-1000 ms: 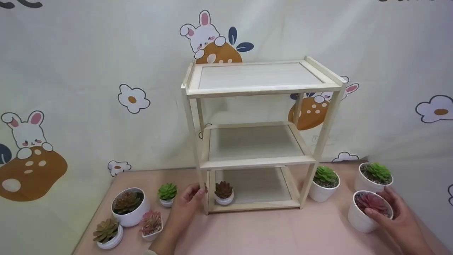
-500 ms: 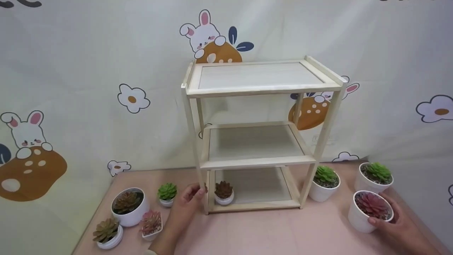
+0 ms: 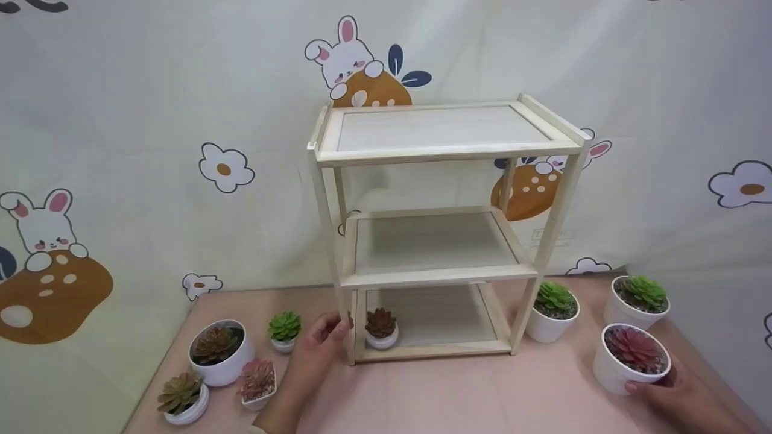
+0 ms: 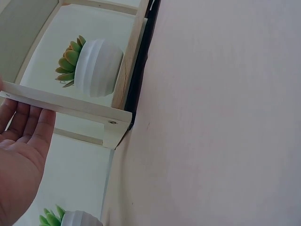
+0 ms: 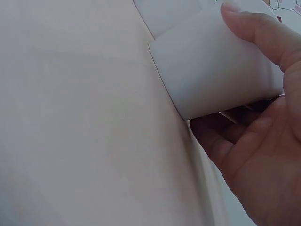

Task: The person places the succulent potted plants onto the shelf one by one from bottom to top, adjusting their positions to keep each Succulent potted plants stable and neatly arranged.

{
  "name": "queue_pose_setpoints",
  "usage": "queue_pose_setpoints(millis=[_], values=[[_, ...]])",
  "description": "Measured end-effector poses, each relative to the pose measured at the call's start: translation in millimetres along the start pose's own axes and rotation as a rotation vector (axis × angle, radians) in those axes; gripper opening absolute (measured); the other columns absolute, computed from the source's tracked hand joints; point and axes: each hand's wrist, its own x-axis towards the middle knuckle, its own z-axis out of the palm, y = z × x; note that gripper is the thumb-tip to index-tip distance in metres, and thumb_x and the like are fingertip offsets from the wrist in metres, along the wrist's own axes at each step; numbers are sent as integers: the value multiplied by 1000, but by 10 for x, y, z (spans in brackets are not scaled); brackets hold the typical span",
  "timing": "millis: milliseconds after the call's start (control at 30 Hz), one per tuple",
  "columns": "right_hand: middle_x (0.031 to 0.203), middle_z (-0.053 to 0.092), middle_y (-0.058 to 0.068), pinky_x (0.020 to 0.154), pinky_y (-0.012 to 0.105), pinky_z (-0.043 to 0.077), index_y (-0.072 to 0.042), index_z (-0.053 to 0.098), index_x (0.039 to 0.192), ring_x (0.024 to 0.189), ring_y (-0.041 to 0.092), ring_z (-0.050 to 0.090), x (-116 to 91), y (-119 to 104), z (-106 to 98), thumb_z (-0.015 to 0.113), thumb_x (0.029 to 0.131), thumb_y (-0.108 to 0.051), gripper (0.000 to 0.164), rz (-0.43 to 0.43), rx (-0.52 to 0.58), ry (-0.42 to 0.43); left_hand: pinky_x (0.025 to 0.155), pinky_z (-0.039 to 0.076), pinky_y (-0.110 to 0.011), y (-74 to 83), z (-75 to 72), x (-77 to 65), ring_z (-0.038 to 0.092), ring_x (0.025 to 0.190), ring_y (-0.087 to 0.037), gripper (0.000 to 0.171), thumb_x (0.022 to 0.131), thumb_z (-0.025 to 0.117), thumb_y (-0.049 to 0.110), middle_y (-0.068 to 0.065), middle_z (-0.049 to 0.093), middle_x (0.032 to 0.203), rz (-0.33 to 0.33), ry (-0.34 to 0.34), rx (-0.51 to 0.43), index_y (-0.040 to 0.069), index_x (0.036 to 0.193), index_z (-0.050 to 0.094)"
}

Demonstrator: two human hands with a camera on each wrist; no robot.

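My left hand (image 3: 319,343) grips the front left leg of a three-tier wooden shelf (image 3: 440,277), low down. In the left wrist view its fingers (image 4: 43,125) lie behind the leg (image 4: 70,104). A small brown succulent in a white pot (image 3: 382,339) sits on the bottom tier, just inside that leg. At the right, my right hand (image 3: 681,392) holds a white pot with a red succulent (image 3: 615,371), thumb on the near side and fingers behind it. The right wrist view shows the pot's wall (image 5: 211,70) between thumb and fingers, its base right at the pink tabletop.
Two green succulents in white pots, one by the shelf's right leg (image 3: 550,325) and one behind my right hand (image 3: 627,310), stand on the right. Several potted succulents, among them a large brown one (image 3: 223,367) and a small green one (image 3: 284,327), are grouped at the left.
My right hand has slid lower around the red succulent's pot, its thumb dropping from the rim to the pot's side. My left hand and the shelf have stayed in place.
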Motion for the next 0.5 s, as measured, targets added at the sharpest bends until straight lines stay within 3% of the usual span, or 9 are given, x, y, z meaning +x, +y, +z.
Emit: queue_pose_setpoints(millis=[200,400,500], values=[[111,55,-32,82,3,38,-26,38,128,103,-16,49,20,10,-5,67,84,4,59,30,-2,5,100,45,-35,-9,-1,-2,56,118,-20,45,92,62,42,-10,64,119,9,-5,-3,10,122,60],[110,56,-32,82,3,39,-27,39,124,102,-15,51,5,10,-6,66,85,3,57,22,-31,17,101,45,-38,-1,0,4,56,118,-21,47,92,61,44,-9,64,120,-8,-8,3,9,124,60],[109,55,-33,82,3,38,-18,39,128,102,-15,50,1,-3,-5,67,85,0,54,13,-74,24,102,45,-40,9,-3,6,56,119,-20,48,91,62,46,-7,63,120,-23,-4,7,11,124,60]])
